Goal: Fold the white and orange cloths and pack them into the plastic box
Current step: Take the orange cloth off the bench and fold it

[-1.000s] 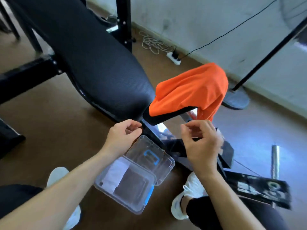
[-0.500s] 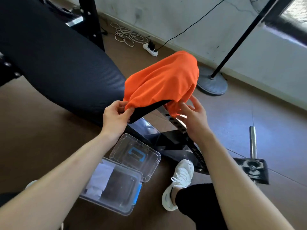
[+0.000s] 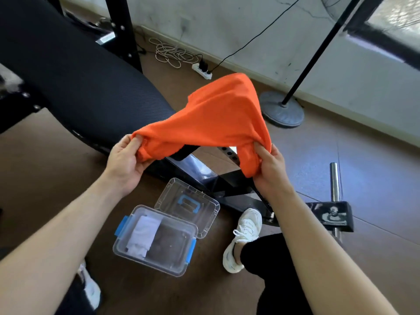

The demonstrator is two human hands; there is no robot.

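Your left hand (image 3: pixel 123 163) has its fingers curled tight around the near-left corner of the orange cloth (image 3: pixel 218 117), thumb pressed on top of the bunched fabric and the other fingers tucked beneath it, so the grip is closed with no gap showing. Your right hand (image 3: pixel 270 169) pinches the opposite corner, thumb on the upper side and fingers wrapped under a hanging fold of the cloth, likewise closed on the fabric. Between your two hands the orange cloth is stretched in the air, its middle rising in a peak away from you and draping over the end of the black padded bench (image 3: pixel 75 76); whether the cloth rests on the pad or only hangs above it you cannot tell from here. The plastic box (image 3: pixel 156 258) sits on the brown floor (image 3: pixel 52 160) below the orange cloth and nearer to you, well apart from both hands, with its clear lid (image 3: pixel 188 205) swung open on the far side. The white cloth (image 3: pixel 144 234) lies folded inside the box, against its left wall, with the right part of the box floor bare. Your white shoe (image 3: pixel 243 237) stands just right of the box.
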